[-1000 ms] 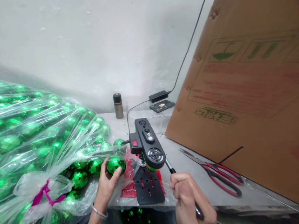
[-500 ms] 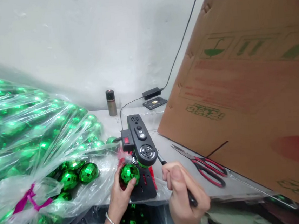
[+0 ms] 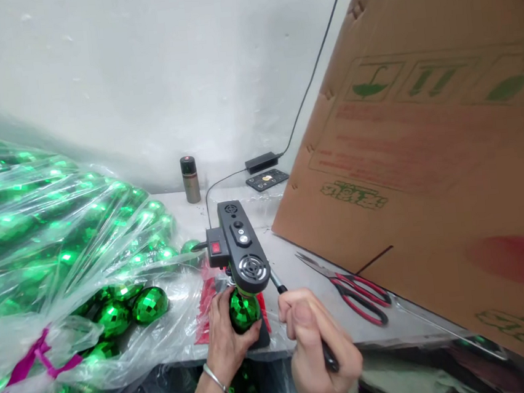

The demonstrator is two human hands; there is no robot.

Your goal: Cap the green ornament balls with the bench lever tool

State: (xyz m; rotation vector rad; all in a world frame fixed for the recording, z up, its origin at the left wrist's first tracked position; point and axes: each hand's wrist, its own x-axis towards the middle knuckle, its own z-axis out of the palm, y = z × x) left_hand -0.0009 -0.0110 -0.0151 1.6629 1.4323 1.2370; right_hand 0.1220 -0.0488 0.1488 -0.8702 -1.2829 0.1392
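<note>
A shiny green faceted bauble (image 3: 244,312) is in my left hand (image 3: 226,333), whose thumb and fingers curve round it. The bauble sits directly under the front end of a small black bench machine (image 3: 244,241) with a red switch, above its black base. My right hand (image 3: 315,333) is closed round the black grip of a lever (image 3: 330,356), whose metal rod leads to the machine. Whether the bauble touches the machine's head is hard to tell.
Clear plastic bags of green baubles (image 3: 62,240) fill the left side. Red-handled scissors (image 3: 359,295) lie at right, before a big cardboard box (image 3: 407,164). Behind stand a small bottle (image 3: 190,180), a power adapter (image 3: 262,162) and a phone (image 3: 267,180).
My left hand has moved the bauble right, from beside the machine's head to beneath it. My right hand keeps its hold on the lever. The whole view has shifted slightly.
</note>
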